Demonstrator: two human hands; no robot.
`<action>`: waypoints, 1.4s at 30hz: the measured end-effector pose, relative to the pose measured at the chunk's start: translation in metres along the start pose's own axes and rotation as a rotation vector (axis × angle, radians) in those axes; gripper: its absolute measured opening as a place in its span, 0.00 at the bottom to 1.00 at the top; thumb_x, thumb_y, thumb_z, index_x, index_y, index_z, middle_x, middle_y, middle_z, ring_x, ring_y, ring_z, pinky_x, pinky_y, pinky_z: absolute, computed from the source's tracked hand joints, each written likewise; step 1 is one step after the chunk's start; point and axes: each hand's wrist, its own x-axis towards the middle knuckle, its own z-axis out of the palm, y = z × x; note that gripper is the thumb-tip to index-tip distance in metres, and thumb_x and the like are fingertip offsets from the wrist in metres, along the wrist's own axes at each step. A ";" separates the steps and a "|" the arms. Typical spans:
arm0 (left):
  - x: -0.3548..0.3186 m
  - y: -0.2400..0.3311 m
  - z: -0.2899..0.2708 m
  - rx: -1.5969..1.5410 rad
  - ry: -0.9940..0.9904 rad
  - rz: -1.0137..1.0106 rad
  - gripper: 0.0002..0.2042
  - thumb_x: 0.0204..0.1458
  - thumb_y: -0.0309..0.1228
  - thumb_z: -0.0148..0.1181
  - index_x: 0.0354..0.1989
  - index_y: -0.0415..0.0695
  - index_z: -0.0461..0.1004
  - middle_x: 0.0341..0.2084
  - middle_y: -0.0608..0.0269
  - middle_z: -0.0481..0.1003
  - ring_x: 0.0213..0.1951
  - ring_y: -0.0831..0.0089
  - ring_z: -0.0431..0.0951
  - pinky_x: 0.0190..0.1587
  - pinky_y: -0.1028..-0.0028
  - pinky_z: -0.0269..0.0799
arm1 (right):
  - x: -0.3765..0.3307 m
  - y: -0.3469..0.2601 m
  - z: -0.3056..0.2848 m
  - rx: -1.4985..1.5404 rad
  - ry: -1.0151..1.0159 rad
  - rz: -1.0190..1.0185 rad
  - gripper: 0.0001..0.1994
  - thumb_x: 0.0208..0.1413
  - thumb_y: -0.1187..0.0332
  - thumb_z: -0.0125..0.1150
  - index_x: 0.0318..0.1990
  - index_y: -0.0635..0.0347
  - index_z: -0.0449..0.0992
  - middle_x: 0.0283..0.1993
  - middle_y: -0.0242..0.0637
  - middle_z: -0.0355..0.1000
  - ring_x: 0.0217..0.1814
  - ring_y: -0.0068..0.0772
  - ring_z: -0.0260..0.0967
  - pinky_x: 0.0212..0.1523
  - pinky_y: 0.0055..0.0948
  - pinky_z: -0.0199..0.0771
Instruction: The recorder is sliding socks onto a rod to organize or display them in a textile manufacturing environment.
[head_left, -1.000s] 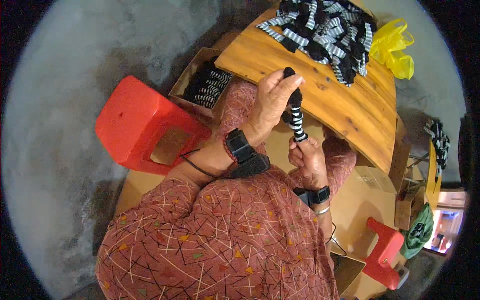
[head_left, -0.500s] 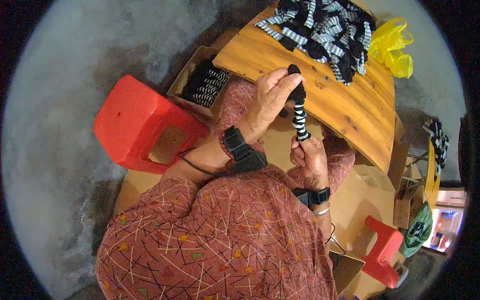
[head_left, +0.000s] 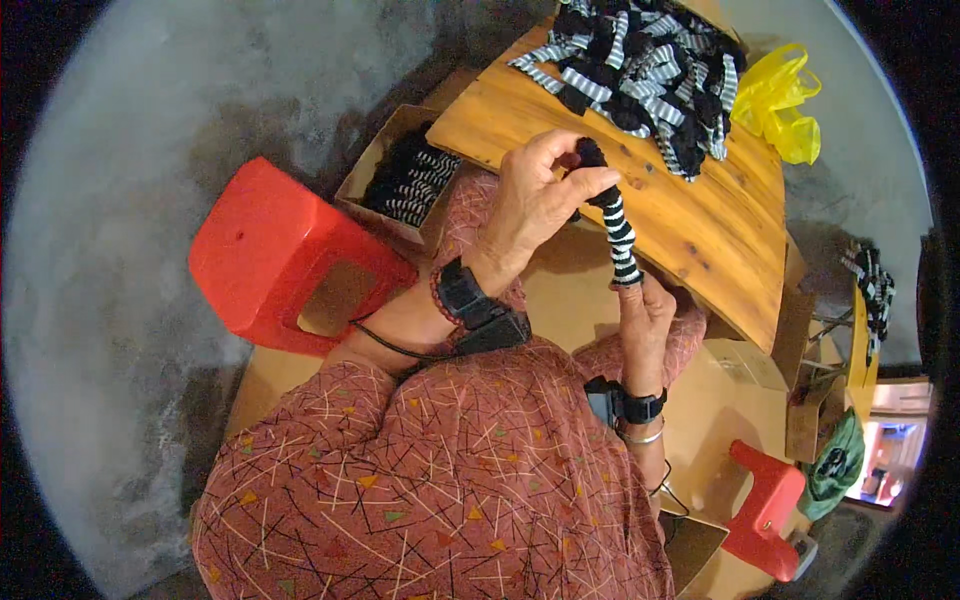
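Observation:
A narrow black-and-white striped knit piece (head_left: 620, 235) is stretched between my hands, its upper end plain black. Whether it is a sock or a glove, I cannot tell. My left hand (head_left: 535, 195) pinches the black end between thumb and fingers. Lower down, my right hand (head_left: 645, 305) grips the striped end, with some of its fingertips hidden. Beyond my hands, a heap of similar black and striped knit pieces (head_left: 650, 75) covers the far part of the wooden table (head_left: 690, 215).
Left of the table, a cardboard box (head_left: 385, 215) holds more striped knits. A red plastic stool (head_left: 270, 250) is at my left, and another red stool (head_left: 765, 510) at lower right. A yellow plastic bag (head_left: 780, 100) hangs by the table's far right side. Cardboard (head_left: 740, 400) covers the floor.
The knit piece has shifted slightly to the right and now slants more. My right hand has turned, its fingers pointing upward at the striped end. My left thumb has moved outward across the black part.

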 end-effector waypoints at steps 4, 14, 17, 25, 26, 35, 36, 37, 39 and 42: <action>0.001 0.012 0.003 0.088 -0.002 -0.076 0.12 0.45 0.33 0.61 0.25 0.36 0.71 0.17 0.68 0.71 0.23 0.85 0.68 0.25 0.81 0.65 | 0.003 -0.010 0.001 -0.174 0.081 -0.063 0.16 0.54 0.63 0.56 0.19 0.63 0.64 0.13 0.30 0.51 0.18 0.18 0.47 0.16 0.25 0.49; 0.003 0.002 0.006 -0.110 -0.002 -0.244 0.09 0.51 0.33 0.54 0.27 0.40 0.71 0.22 0.72 0.70 0.25 0.85 0.67 0.29 0.84 0.63 | 0.001 0.000 -0.001 -0.232 0.120 -0.102 0.16 0.53 0.66 0.55 0.19 0.63 0.60 0.13 0.35 0.49 0.17 0.22 0.46 0.16 0.27 0.49; 0.004 -0.001 0.005 -0.277 0.003 -0.273 0.08 0.50 0.32 0.54 0.29 0.38 0.72 0.23 0.68 0.73 0.26 0.82 0.70 0.30 0.83 0.66 | 0.000 0.005 -0.005 -0.183 0.089 -0.075 0.15 0.54 0.66 0.54 0.18 0.62 0.64 0.12 0.31 0.52 0.16 0.19 0.47 0.16 0.24 0.48; 0.005 0.007 0.014 -0.413 -0.070 -0.292 0.08 0.51 0.32 0.54 0.30 0.39 0.72 0.22 0.66 0.73 0.23 0.81 0.70 0.26 0.82 0.66 | -0.003 -0.010 -0.015 0.640 -0.295 0.549 0.12 0.56 0.65 0.49 0.23 0.61 0.71 0.13 0.22 0.54 0.12 0.14 0.45 0.14 0.18 0.42; 0.004 0.010 0.009 -0.230 -0.162 -0.268 0.08 0.51 0.33 0.54 0.29 0.40 0.72 0.22 0.67 0.73 0.22 0.82 0.69 0.25 0.83 0.64 | -0.003 -0.008 -0.016 0.694 -0.317 0.556 0.12 0.55 0.65 0.49 0.23 0.61 0.71 0.13 0.23 0.53 0.12 0.15 0.44 0.14 0.18 0.42; -0.006 0.032 0.017 0.486 -0.188 0.210 0.09 0.51 0.32 0.52 0.25 0.38 0.69 0.16 0.56 0.70 0.18 0.64 0.70 0.22 0.71 0.62 | -0.010 -0.011 -0.006 0.904 -0.333 0.571 0.13 0.55 0.63 0.49 0.24 0.62 0.69 0.12 0.24 0.52 0.11 0.16 0.45 0.13 0.19 0.44; -0.007 0.037 0.018 0.572 -0.184 0.245 0.09 0.51 0.31 0.52 0.25 0.37 0.68 0.17 0.52 0.69 0.19 0.58 0.69 0.22 0.68 0.63 | -0.008 -0.014 -0.005 0.907 -0.319 0.563 0.11 0.56 0.66 0.48 0.25 0.62 0.70 0.13 0.24 0.52 0.12 0.15 0.45 0.14 0.18 0.43; -0.007 0.039 0.018 0.659 -0.179 0.279 0.09 0.50 0.31 0.52 0.24 0.37 0.68 0.18 0.48 0.68 0.21 0.52 0.69 0.23 0.66 0.63 | -0.009 -0.015 -0.006 0.909 -0.317 0.557 0.11 0.56 0.66 0.48 0.25 0.62 0.70 0.13 0.24 0.52 0.12 0.15 0.45 0.14 0.18 0.43; -0.001 0.022 0.010 0.637 -0.184 0.367 0.11 0.51 0.33 0.53 0.24 0.37 0.68 0.15 0.56 0.68 0.17 0.63 0.69 0.22 0.69 0.62 | -0.013 -0.019 -0.006 0.825 -0.232 0.583 0.11 0.56 0.68 0.48 0.25 0.63 0.70 0.13 0.24 0.53 0.12 0.15 0.45 0.14 0.18 0.44; 0.002 0.012 -0.001 0.063 -0.342 -0.212 0.10 0.50 0.35 0.55 0.28 0.40 0.71 0.17 0.76 0.65 0.20 0.88 0.61 0.20 0.81 0.57 | -0.009 -0.023 -0.015 0.760 -0.240 0.556 0.10 0.55 0.68 0.48 0.25 0.62 0.70 0.13 0.23 0.54 0.13 0.15 0.46 0.14 0.18 0.44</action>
